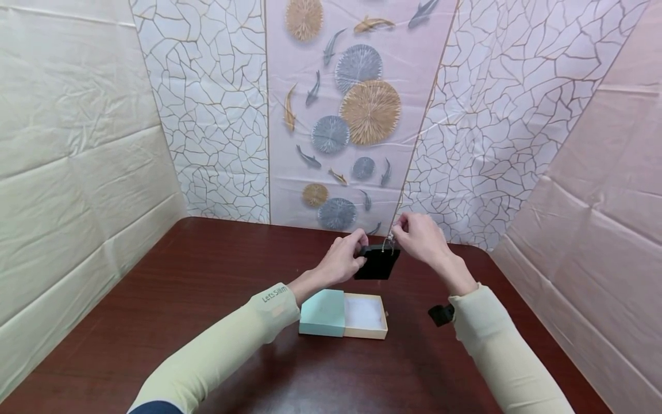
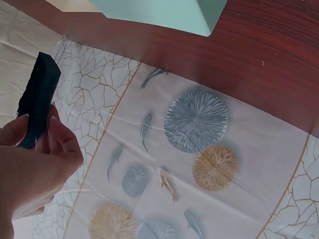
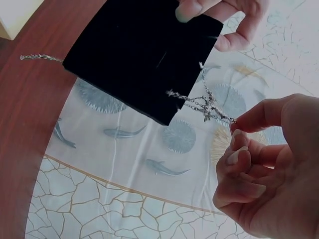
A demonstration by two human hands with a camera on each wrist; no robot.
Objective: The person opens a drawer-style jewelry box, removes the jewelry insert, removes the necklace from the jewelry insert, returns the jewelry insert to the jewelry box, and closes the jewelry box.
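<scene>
My left hand [image 1: 341, 259] grips the side of a black square pad [image 1: 377, 263], held up above the table. In the left wrist view the thumb and fingers of the left hand [image 2: 37, 174] pinch the pad's edge [image 2: 41, 94]. Between thumb and forefinger, my right hand [image 3: 271, 169] pinches one end of a silver chain [image 3: 204, 105], beside the black pad [image 3: 139, 55]. Parts of the chain lie at the pad's edge, and another bit sticks out at its far corner. In the head view the right hand [image 1: 421, 238] is just right of the pad.
Below the hands, on the dark red table [image 1: 217, 276], lies a mint-green box sleeve [image 1: 323, 313] with a cream drawer [image 1: 384, 322] pulled out to the right, white padding [image 1: 364, 312] inside. A patterned cloth [image 1: 336, 172] hangs behind the table, with plain cloths at both sides.
</scene>
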